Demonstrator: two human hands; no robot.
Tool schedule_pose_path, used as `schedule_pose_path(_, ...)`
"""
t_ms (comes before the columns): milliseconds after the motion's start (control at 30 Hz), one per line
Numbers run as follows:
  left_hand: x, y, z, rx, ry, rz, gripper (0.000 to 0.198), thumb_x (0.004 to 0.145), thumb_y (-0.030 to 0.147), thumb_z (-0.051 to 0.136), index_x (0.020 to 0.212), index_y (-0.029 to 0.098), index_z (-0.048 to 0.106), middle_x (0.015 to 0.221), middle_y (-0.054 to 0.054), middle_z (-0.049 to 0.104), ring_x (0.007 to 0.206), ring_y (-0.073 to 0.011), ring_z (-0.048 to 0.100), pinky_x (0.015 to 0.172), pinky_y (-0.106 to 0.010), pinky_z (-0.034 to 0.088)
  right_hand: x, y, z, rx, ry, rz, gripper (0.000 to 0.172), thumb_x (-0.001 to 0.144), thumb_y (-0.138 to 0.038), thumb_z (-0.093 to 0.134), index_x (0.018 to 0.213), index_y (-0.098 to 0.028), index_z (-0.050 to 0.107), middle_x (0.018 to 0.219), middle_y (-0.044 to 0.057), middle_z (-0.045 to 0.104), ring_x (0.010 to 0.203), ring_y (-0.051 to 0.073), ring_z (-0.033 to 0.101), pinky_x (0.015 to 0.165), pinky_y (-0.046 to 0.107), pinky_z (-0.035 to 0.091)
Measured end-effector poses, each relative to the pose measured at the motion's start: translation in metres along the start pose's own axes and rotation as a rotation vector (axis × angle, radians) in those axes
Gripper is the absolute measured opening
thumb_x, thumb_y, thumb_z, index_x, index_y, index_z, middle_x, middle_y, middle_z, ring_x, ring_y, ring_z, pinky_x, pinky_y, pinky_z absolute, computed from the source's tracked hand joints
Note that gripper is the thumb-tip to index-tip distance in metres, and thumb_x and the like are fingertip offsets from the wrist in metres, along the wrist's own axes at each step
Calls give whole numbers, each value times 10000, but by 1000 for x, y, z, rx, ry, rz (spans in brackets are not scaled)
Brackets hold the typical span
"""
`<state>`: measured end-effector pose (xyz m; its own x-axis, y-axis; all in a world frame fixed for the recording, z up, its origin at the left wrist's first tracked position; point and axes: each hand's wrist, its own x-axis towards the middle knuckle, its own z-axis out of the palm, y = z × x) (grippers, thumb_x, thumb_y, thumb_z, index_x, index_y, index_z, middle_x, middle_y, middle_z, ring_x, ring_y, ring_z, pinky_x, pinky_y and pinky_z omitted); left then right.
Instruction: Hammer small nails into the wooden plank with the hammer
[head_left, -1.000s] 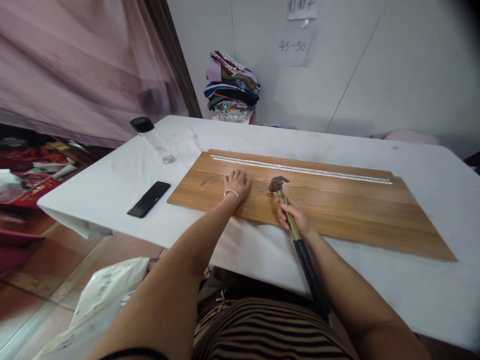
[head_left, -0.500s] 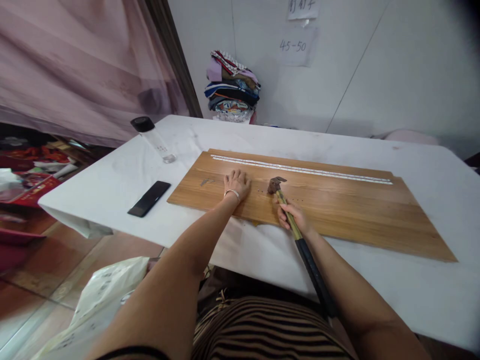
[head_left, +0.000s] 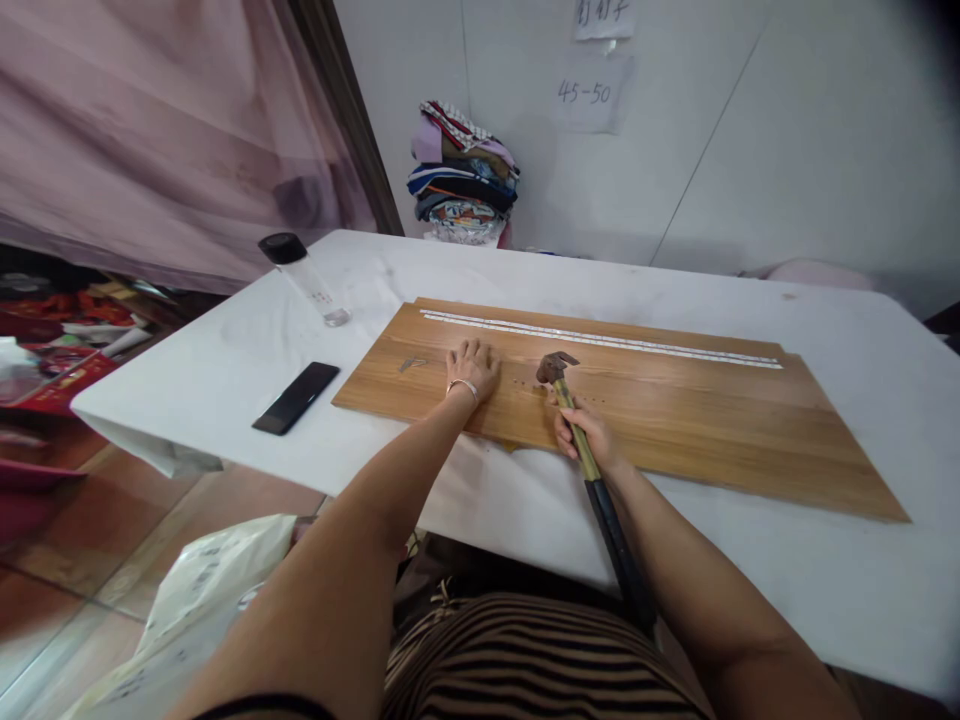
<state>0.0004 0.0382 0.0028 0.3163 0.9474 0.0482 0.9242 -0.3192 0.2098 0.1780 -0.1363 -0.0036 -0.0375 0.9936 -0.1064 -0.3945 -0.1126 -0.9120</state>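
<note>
My right hand point(head_left: 583, 428) is wrapped round the wooden handle of a claw hammer point(head_left: 589, 455), close below its rusty head. The head is over the wooden board point(head_left: 690, 420), and the black grip points back toward my body. My left hand point(head_left: 472, 368) lies flat on the board with its fingers stretched out, left of the hammer head. Several nails point(head_left: 412, 364) lie in a small pile at the board's left part. A row of small dark spots shows on the wood between my hands and just right of the hammer. A white measuring tape point(head_left: 600, 339) runs along the far edge.
The board lies on a white-covered table point(head_left: 255, 310). A black phone point(head_left: 296, 398) and a clear bottle with a black lid point(head_left: 306, 280) are on the left. Folded clothes point(head_left: 465, 175) are stacked behind the table. A plastic bag point(head_left: 202, 590) is at the lower left.
The hammer has tilted slightly in my right hand, its handle end shifting a little left. My left hand has stayed flat on the board.
</note>
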Motion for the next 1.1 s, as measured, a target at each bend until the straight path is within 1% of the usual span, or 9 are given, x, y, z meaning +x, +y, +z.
schedule_pose_path(200,0,0,0,5,5,6,455,1050,433,396,1397,270,641,1633,-90,537,1554,-286,394,1269,-524,305,2,0,-2,-5,-44,28,375,837,-472,687,1076,-229,529,528,-127,509,318,84,394,359,224,256)
schedule_pose_path(400,-1,1,-3,2,-5,5,453,1050,430,390,1397,280,640,1648,-89,520,1560,-286,384,1270,-531,301,1,-1,-1,3,-35,15,368,843,-464,698,1075,-233,529,528,-125,511,321,85,407,368,224,269)
schedule_pose_path(533,-2,2,-4,1,-5,6,440,1049,423,399,1390,293,644,1628,-80,542,1548,-285,398,1267,-525,306,1,-1,0,0,-34,18,370,844,-472,701,1071,-232,533,528,-123,514,319,85,402,364,225,268)
schedule_pose_path(700,-2,2,-4,-2,1,6,445,1045,416,399,1391,287,646,1636,-88,536,1546,-298,401,1263,-544,304,1,0,0,1,-7,-4,383,840,-473,700,1086,-227,541,530,-125,517,323,88,413,367,220,271)
schedule_pose_path(867,-3,2,-3,10,18,8,441,1044,411,406,1388,275,647,1610,-90,559,1534,-287,416,1262,-517,310,2,1,-3,-1,-42,7,374,847,-478,692,1076,-226,538,532,-123,515,318,86,401,363,227,261)
schedule_pose_path(967,-3,2,-4,8,29,18,423,1047,405,399,1350,277,663,1571,-92,592,1502,-285,448,1244,-507,329,3,2,-4,2,-25,-26,397,840,-493,697,1089,-231,532,527,-130,504,315,86,403,360,227,252)
schedule_pose_path(1100,-1,1,-3,11,9,17,425,1050,423,394,1358,290,655,1600,-84,564,1515,-290,426,1244,-511,324,3,1,-5,-33,-35,-2,410,832,-506,706,1078,-228,532,532,-128,513,318,88,415,357,230,257)
